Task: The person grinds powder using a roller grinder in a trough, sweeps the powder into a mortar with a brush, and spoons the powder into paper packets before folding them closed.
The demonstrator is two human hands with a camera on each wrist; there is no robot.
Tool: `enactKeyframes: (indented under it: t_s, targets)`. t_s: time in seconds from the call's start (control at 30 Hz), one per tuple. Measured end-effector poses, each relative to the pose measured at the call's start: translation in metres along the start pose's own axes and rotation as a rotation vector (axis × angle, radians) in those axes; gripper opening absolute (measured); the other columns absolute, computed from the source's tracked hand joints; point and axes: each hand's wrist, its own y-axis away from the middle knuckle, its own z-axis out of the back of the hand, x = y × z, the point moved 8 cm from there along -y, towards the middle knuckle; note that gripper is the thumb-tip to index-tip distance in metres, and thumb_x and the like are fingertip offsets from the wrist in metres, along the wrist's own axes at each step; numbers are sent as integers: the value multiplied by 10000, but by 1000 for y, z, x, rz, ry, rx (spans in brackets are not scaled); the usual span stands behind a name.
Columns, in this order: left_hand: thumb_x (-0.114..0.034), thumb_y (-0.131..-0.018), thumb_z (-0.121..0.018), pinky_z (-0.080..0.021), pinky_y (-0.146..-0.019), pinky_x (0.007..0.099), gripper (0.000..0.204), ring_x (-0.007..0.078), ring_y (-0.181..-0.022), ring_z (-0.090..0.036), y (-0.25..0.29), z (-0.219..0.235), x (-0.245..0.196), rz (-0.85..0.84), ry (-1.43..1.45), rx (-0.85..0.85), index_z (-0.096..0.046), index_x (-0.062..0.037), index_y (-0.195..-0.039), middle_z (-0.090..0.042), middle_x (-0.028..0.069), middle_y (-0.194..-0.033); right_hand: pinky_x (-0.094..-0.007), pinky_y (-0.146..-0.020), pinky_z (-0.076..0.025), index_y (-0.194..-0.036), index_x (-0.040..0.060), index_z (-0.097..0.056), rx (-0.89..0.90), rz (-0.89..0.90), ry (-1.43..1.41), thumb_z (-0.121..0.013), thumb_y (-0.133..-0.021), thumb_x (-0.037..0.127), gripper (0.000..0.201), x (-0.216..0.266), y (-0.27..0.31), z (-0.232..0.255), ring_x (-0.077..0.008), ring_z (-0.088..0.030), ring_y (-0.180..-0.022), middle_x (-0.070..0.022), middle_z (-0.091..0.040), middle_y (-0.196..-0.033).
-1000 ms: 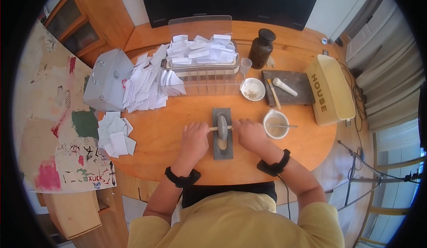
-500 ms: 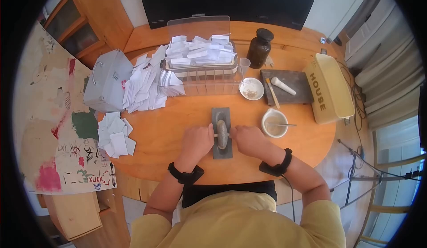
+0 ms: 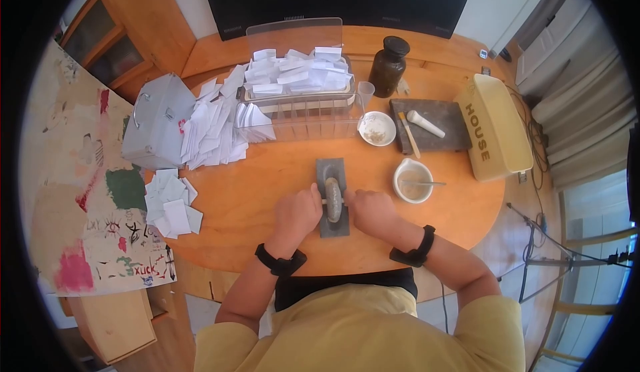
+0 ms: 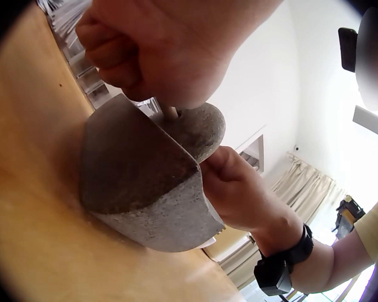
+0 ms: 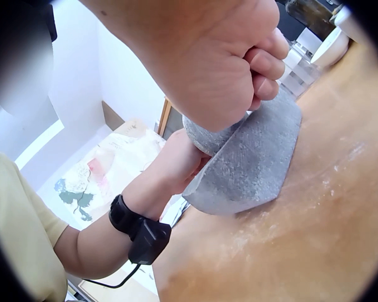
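Note:
A grey stone trough (image 3: 339, 229) lies lengthwise before the person in the head view. In its groove stands a stone grinding wheel (image 3: 334, 202), upright on edge, with a wooden axle (image 4: 169, 112) through its centre. My left hand (image 3: 299, 213) grips the axle's left end, fingers curled around it. On the other side my right hand (image 3: 372, 211) grips the right end the same way. Both fists are just above the trough's sides, and they hide most of the axle. Any contents of the groove under the wheel are hidden.
To the right are a white mortar (image 3: 413, 181) with a utensil in it, a white bowl (image 3: 377, 129), a dark board (image 3: 448, 122) with brush and pestle, and a yellow bin (image 3: 497, 132). Paper slips (image 3: 213, 129) and a clear divided box (image 3: 300, 120) stand at back left.
The grinding wheel rolled along the trough toward the person, both hands moving with it. Since half a second ago its place has changed little, and both hands keep their grip.

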Motion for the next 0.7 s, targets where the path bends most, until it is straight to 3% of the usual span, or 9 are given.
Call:
enactKeyframes:
  t_s: [0.7]
  targets:
    - [-246, -984, -353, -473, -521, 481, 536, 408, -521, -576, -1, -6, 2, -7, 15, -10, -612, 0, -584, -576, 227, -567, -441, -547, -505, -855, 57, -541, 11, -5, 14, -527, -813, 103, 63, 0, -1, 2, -348, -650, -649, -157, -646, -717]
